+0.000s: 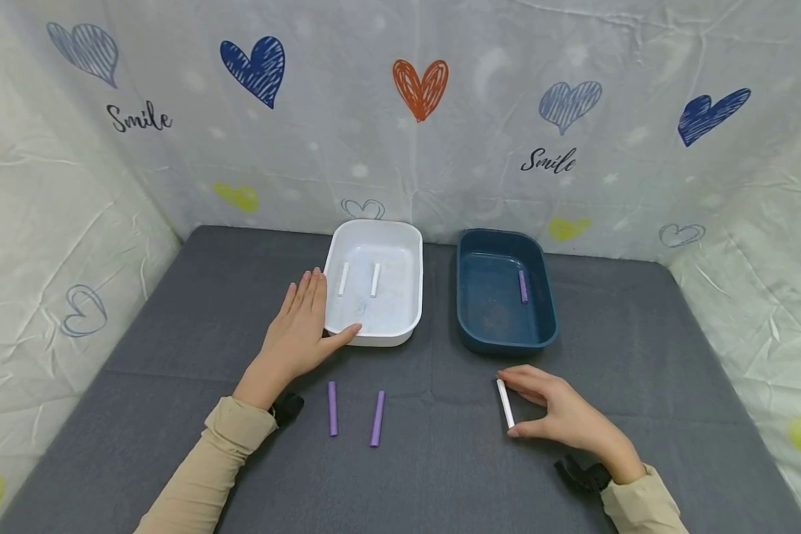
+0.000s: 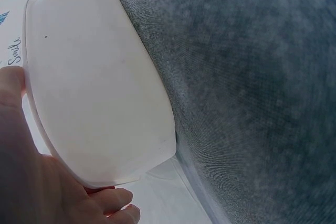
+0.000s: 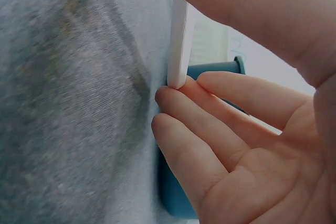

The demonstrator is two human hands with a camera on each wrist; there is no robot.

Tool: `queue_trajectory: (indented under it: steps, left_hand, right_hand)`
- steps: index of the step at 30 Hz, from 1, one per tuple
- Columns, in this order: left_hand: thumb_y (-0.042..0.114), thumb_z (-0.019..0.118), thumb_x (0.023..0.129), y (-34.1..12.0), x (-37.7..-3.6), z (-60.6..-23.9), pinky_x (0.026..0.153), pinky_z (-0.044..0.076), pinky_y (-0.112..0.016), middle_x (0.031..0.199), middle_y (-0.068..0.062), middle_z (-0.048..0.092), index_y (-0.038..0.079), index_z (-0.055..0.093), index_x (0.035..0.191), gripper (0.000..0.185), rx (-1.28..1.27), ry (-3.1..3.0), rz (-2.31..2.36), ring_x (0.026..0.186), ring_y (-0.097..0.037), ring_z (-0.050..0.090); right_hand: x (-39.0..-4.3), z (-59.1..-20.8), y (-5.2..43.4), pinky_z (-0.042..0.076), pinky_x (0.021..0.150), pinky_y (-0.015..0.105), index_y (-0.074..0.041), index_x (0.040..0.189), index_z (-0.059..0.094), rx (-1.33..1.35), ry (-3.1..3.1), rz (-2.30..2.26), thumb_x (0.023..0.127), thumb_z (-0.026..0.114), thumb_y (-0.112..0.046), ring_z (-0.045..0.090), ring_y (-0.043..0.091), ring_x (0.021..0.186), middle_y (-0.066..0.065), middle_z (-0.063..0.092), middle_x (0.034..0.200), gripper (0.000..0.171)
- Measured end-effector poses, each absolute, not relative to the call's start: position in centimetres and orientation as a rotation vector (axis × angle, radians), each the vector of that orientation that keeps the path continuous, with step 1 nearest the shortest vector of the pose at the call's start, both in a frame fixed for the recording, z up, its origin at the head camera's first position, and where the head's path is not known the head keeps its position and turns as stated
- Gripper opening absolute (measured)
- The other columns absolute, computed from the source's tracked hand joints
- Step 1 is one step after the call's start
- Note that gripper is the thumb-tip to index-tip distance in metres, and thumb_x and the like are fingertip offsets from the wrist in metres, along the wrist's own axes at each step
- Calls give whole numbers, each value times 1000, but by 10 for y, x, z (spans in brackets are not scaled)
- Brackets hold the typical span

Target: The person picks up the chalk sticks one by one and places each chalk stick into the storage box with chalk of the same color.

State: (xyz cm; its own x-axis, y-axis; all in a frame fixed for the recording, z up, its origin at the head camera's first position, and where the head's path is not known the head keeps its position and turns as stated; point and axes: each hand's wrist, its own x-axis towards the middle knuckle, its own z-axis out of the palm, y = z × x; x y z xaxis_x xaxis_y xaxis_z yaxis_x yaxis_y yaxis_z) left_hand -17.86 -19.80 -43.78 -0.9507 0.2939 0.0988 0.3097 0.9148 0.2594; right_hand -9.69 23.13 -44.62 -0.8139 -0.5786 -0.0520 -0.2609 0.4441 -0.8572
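My right hand (image 1: 561, 411) pinches a white stick (image 1: 505, 403) by its two ends, thumb at the near end and fingers at the far end, low over the grey cloth in front of the dark blue tray (image 1: 470, 326). In the right wrist view the white stick (image 3: 178, 45) stands between thumb and fingers. My left hand (image 1: 300, 326) lies flat against the left wall of the white tray (image 1: 407, 245), thumb along its front rim. The white tray (image 2: 94, 93) holds two white sticks (image 1: 343, 278) (image 1: 375, 279). One purple stick (image 1: 523, 285) lies in the blue tray.
Two purple sticks (image 1: 332, 408) (image 1: 377, 418) lie side by side on the grey cloth (image 1: 173, 326) between my hands. A sheet printed with hearts (image 1: 420, 89) walls in the back and both sides.
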Motion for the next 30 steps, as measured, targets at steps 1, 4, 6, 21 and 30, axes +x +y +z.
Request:
queue_trajectory:
  steps: [1,4,6,21,30]
  left_hand:
    - [76,40,92,-198,-178,-438,122,-4,-44,164,-21,-3,-6,3,156,111,-475,-3017,-424,152,-32,-4]
    - [76,40,91,-198,-179,-438,122,-3,-44,164,-21,-3,-6,3,156,111,-473,-3014,-422,152,-32,-4]
    - [76,40,91,-198,-178,-438,122,-3,-44,164,-21,-2,-6,4,156,111,-472,-3013,-420,152,-32,-3]
    - [75,40,92,-197,-179,-438,122,-2,-45,163,-22,-1,-7,4,156,110,-478,-3013,-416,151,-35,0]
    - [75,41,92,-198,-179,-438,122,-1,-46,163,-23,-1,-7,4,155,110,-477,-3010,-408,151,-35,0]
  right_hand:
    - [-98,-445,230,44,105,34,0,144,49,-723,2359,-1317,78,87,-20,49,28,133,12,50,143,79]
    - [-99,-442,227,44,105,35,0,144,49,-732,2352,-1316,78,86,-21,48,29,134,12,49,144,79]
    - [-100,-441,224,44,105,34,1,144,49,-746,2354,-1309,78,86,-22,48,29,134,12,49,144,79]
    - [-106,-430,207,48,102,42,1,144,49,-872,2397,-1270,79,86,-21,49,25,133,10,49,144,78]
    - [-112,-420,195,49,100,44,-2,146,48,-932,2428,-1241,79,86,-20,48,23,131,5,48,145,79]
